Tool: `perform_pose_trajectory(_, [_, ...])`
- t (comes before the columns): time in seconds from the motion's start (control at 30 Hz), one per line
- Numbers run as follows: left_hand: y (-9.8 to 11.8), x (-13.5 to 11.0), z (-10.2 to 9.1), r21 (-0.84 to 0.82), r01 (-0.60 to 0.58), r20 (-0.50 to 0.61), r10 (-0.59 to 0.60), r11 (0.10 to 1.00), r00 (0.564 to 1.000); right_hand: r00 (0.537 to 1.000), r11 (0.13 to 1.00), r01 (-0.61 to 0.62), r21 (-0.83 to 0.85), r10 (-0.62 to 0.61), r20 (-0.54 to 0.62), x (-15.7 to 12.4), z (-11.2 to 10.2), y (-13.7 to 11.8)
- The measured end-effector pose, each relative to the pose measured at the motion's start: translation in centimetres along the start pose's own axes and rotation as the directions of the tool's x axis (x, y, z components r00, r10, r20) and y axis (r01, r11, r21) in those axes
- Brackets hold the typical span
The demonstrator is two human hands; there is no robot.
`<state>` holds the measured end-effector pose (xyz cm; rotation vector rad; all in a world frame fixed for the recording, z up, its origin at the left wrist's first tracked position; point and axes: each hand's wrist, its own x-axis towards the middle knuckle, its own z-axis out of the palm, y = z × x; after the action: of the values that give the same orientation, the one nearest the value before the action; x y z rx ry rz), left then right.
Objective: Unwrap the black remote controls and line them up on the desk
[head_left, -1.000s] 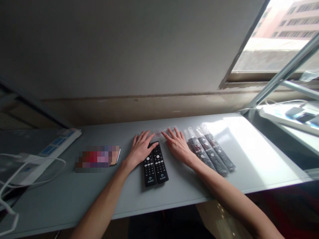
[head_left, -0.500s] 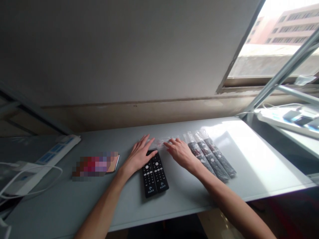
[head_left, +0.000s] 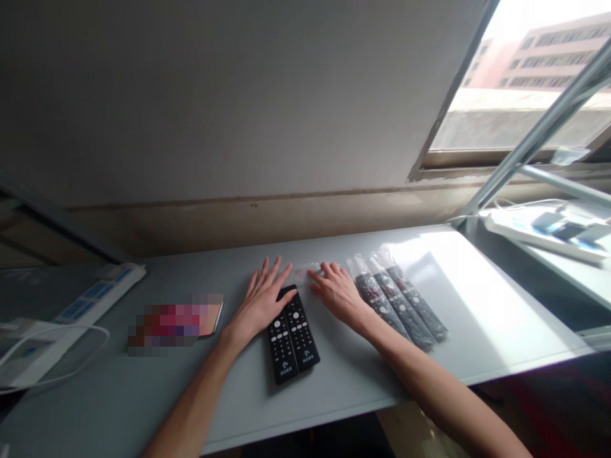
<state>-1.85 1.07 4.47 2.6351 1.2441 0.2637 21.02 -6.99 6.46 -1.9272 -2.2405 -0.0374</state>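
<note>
Two black remote controls (head_left: 294, 340) lie side by side on the desk, buttons up. My left hand (head_left: 265, 298) rests with its fingers spread at their far ends, the thumb across the top of them. To its right, my right hand (head_left: 337, 289) reaches over crumpled clear plastic (head_left: 301, 273), with fingers slightly bent and apart; whether the fingertips touch the plastic is hard to see. Beyond my right wrist lie three remote controls in clear plastic sleeves (head_left: 398, 305), set side by side, the nearest partly hidden by my forearm.
At the left of the grey desk (head_left: 334, 388) lies a phone-like flat object, blurred out (head_left: 174, 324). Further left is a white power strip (head_left: 95, 292) with a looped white cable (head_left: 102, 346). Another power strip (head_left: 544, 235) sits right, behind a metal post (head_left: 525, 143). The wall edges the back.
The view has shifted slightly. My left fingers are spread a little wider and more upright. My right hand stays by the plastic, and the remote controls lie as before.
</note>
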Motion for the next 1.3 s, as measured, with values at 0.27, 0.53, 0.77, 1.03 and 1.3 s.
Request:
perform_pose_trajectory(0.27, [-0.8, -0.1, -0.3, -0.009, 0.053, 0.127, -0.051, 0.999, 0.991, 0.993, 0.993, 0.113, 0.025, -0.113, -0.018, 0.2, 1.7, -0.3])
perform_pose_trajectory(0.53, [-1.1, 0.0, -0.1, -0.038, -0.025, 0.101, 0.028, 0.999, 0.994, 0.999, 0.994, 0.043, 0.096, -0.045, 0.022, -0.5, 0.2, -0.7])
perform_pose_trajectory(0.77, [-1.3, -0.1, -0.1, -0.024, -0.063, 0.061, 0.065, 0.998, 0.996, 0.904, 0.919, -0.394, 0.006, 0.388, -0.182, -9.1, -3.8, 1.7])
perform_pose_trajectory(1.03, [-0.9, 0.3, -0.3, -0.039, -0.146, 0.045, 0.148, 0.989, 0.988, 0.867, 0.870, -0.479, -0.117, 0.449, -0.215, -13.7, -0.2, 1.0])
perform_pose_trajectory(1.3, [-0.2, 0.5, -0.3, -0.057, -0.228, 0.007, 0.229, 0.972, 0.973, 0.863, 0.863, -0.505, -0.019, 0.504, -0.035, -11.2, -2.8, 0.5])
